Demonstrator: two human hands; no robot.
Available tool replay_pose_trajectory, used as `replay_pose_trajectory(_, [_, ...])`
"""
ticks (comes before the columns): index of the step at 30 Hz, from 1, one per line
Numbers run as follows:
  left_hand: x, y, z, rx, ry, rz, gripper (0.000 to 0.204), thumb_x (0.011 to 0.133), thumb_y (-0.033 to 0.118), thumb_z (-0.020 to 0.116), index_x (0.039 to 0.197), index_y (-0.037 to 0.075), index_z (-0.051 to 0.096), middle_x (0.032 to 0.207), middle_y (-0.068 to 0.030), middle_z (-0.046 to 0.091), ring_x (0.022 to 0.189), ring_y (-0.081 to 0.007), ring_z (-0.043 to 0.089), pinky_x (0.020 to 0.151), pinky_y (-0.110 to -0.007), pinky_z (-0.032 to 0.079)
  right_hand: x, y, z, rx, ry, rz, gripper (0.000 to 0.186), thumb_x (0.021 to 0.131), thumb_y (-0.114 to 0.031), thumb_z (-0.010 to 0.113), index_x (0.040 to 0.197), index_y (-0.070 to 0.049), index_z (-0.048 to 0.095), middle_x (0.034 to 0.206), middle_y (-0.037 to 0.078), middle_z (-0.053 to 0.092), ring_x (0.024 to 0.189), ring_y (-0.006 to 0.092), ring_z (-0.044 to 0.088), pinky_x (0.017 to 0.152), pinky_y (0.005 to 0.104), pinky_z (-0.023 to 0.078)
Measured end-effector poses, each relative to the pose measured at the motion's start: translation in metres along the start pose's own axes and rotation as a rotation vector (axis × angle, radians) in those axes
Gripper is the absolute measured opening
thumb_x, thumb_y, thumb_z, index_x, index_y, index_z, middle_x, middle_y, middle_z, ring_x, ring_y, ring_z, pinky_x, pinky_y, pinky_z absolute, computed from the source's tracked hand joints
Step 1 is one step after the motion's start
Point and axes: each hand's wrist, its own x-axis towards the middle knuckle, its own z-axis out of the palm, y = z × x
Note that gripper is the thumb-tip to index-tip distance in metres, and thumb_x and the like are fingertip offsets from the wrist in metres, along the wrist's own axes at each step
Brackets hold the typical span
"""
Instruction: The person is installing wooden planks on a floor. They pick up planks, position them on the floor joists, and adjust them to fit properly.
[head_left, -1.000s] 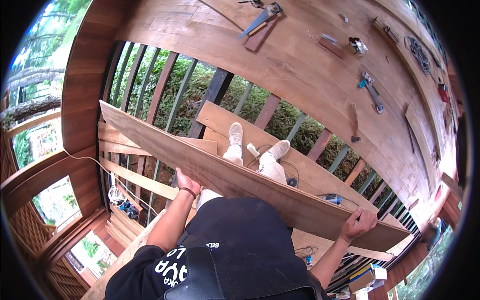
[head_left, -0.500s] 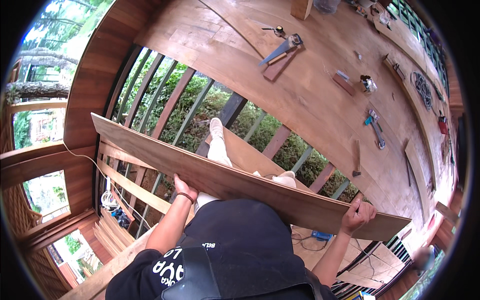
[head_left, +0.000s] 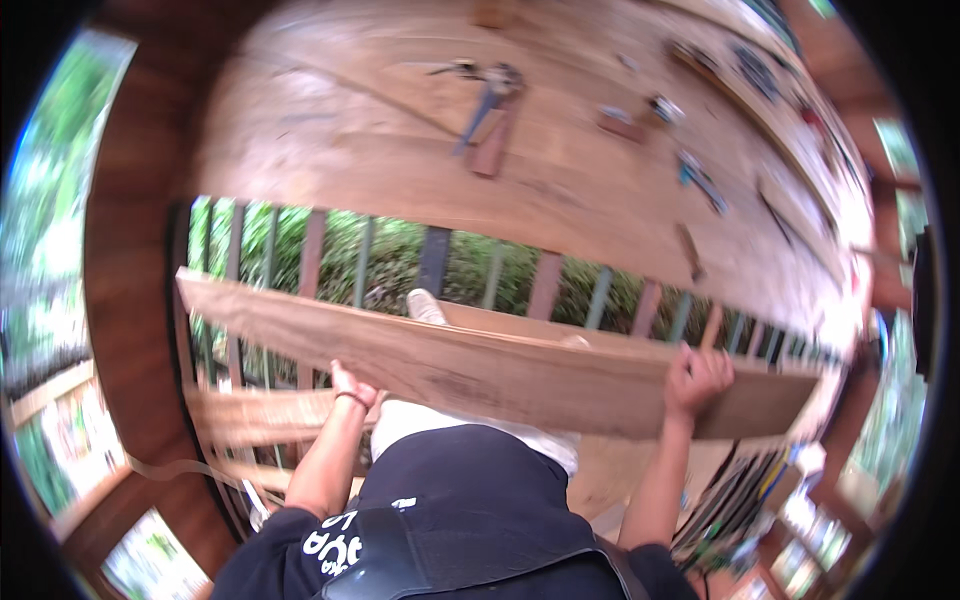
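I hold a long wooden plank (head_left: 520, 380) lengthwise across my body. My left hand (head_left: 352, 385) grips its lower edge left of my waist, fingers against the board. My right hand (head_left: 698, 380) is closed over the board toward its right end. A shoe (head_left: 426, 306) shows above the plank, beside a loose board (head_left: 505, 323) lying on the slats behind it; much of my legs is hidden by the plank.
Open joists (head_left: 545, 285) show greenery below. The plank floor (head_left: 350, 150) beyond holds a handsaw (head_left: 482, 110), a hammer (head_left: 690, 250), small tools (head_left: 700, 183) and a cable coil (head_left: 757, 75). A wooden wall (head_left: 135, 300) stands at left. The picture is motion-blurred.
My view has swung round, and the plank now lies closer to horizontal in the picture, still in both hands. My shoes, earlier in fuller view, are now mostly behind it.
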Motion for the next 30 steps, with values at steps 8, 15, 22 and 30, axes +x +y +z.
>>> replay_pose_trajectory(8, [0.049, 0.015, 0.032, 0.373, -0.129, -0.159, 0.072, 0.098, 0.060, 0.029, 0.152, 0.014, 0.039, 0.154, -0.0101, 0.043, 0.141, -0.0347, 0.041, 0.116, -0.058, 0.032, -0.040, 0.019, 0.046, 0.060, 0.022, 0.200, 0.022, 0.071, -0.019, 0.073, 0.055, -0.012, 0.059, 0.064, 0.007, 0.059, 0.073, 0.0284, 0.059, 0.088, 0.0466, 0.044])
replay_pose_trajectory(15, [0.107, -0.013, 0.084, 0.459, 0.018, -0.121, 0.069, 0.098, 0.061, 0.032, 0.146, 0.014, 0.047, 0.147, -0.0095, 0.052, 0.135, -0.0345, 0.049, 0.112, -0.058, 0.038, -0.090, 0.058, 0.138, 0.050, -0.172, 0.433, 0.028, 0.081, -0.028, 0.068, 0.059, -0.009, 0.066, 0.070, 0.008, 0.065, 0.083, 0.0268, 0.062, 0.100, 0.0462, 0.041])
replay_pose_trajectory(22, [0.219, -0.059, 0.143, 0.459, -0.161, -0.180, 0.055, 0.097, 0.051, 0.037, 0.132, 0.013, 0.057, 0.131, -0.0085, 0.060, 0.119, -0.0307, 0.056, 0.100, -0.051, 0.046, -0.103, 0.111, 0.249, 0.014, -0.225, 0.461, 0.031, 0.082, -0.031, 0.066, 0.060, -0.009, 0.068, 0.071, 0.009, 0.067, 0.086, 0.0268, 0.062, 0.101, 0.0460, 0.039])
replay_pose_trajectory(30, [0.382, -0.137, 0.137, 0.499, -0.074, -0.125, 0.050, 0.101, 0.051, 0.035, 0.122, 0.013, 0.062, 0.115, -0.0059, 0.068, 0.100, -0.0261, 0.066, 0.086, -0.044, 0.056, -0.174, 0.152, 0.418, -0.049, -0.253, 0.455, 0.032, 0.085, -0.030, 0.061, 0.064, -0.008, 0.072, 0.071, 0.010, 0.068, 0.088, 0.0278, 0.061, 0.100, 0.0454, 0.039])
